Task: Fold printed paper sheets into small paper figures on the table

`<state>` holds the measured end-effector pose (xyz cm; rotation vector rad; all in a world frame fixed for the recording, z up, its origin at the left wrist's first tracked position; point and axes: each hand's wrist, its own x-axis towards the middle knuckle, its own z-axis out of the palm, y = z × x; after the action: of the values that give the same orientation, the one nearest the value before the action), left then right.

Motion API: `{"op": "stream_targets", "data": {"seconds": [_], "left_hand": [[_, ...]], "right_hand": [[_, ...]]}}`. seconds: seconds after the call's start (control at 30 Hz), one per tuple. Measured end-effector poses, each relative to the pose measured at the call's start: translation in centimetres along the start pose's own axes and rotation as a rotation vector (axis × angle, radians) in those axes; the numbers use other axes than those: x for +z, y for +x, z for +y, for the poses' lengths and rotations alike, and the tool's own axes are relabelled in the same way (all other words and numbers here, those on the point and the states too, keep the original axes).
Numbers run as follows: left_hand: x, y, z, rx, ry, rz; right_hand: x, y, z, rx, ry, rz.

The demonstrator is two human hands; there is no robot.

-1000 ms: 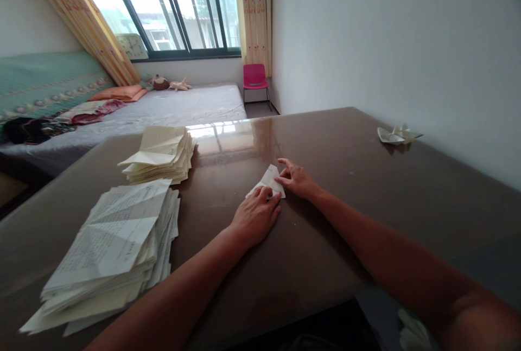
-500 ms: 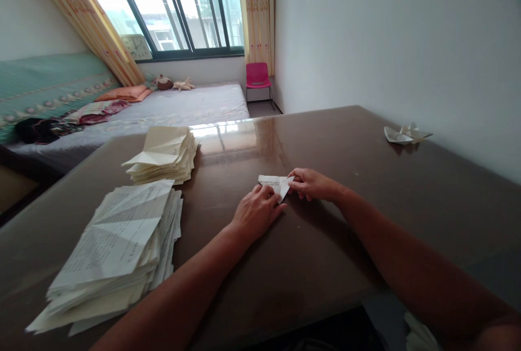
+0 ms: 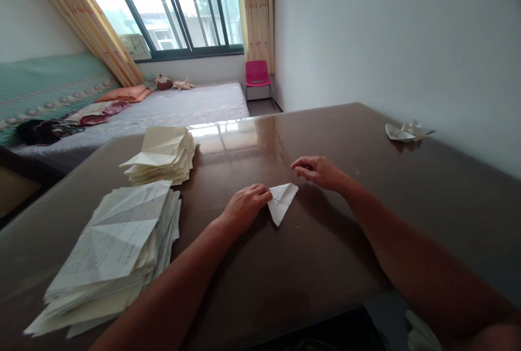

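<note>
A small folded sheet of paper (image 3: 281,207), white and roughly triangular with some print on it, lies on the brown table (image 3: 252,264). My left hand (image 3: 248,204) grips its left corner, fingers closed over the edge. Just beyond and to the right, my right hand (image 3: 319,171) hovers above the tabletop, apart from the paper. Its fingers are bent and slightly parted, and nothing shows between them.
Two stacks stand on the left: creased printed sheets (image 3: 109,237) in front, yellowish paper (image 3: 163,153) behind. Folded paper pieces (image 3: 407,132) sit at the far right near the wall. Past the table are a bed (image 3: 195,101) and a pink chair (image 3: 258,74).
My right hand has let go of the paper and lifted slightly away. The paper has turned, one point now facing me, and my left hand has shifted left to its corner.
</note>
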<state>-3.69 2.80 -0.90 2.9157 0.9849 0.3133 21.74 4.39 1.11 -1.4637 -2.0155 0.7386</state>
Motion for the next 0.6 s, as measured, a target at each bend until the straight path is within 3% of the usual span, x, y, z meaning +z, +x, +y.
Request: {"op": "stream_targets", "data": {"seconds": [0.07,0.27,0.43,0.6], "left_hand": [[0.0,0.2,-0.6,0.036,-0.078,0.043],[0.4,0.8,-1.8,0.089,-0.141,0.117],[-0.3,0.3,-2.0,0.087,-0.111,0.110],[-1.8,-1.0,-0.7,0.076,-0.142,-0.051]], "right_hand": [[1.3,0.3,0.2,-0.102,-0.016,0.024],[4.3,0.4,-0.4,-0.323,-0.030,-0.099],[4.2,0.3,-0.1,-0.465,-0.175,-0.130],[3.5,-0.5,-0.8,-0.532,-0.261,-0.230]]}}
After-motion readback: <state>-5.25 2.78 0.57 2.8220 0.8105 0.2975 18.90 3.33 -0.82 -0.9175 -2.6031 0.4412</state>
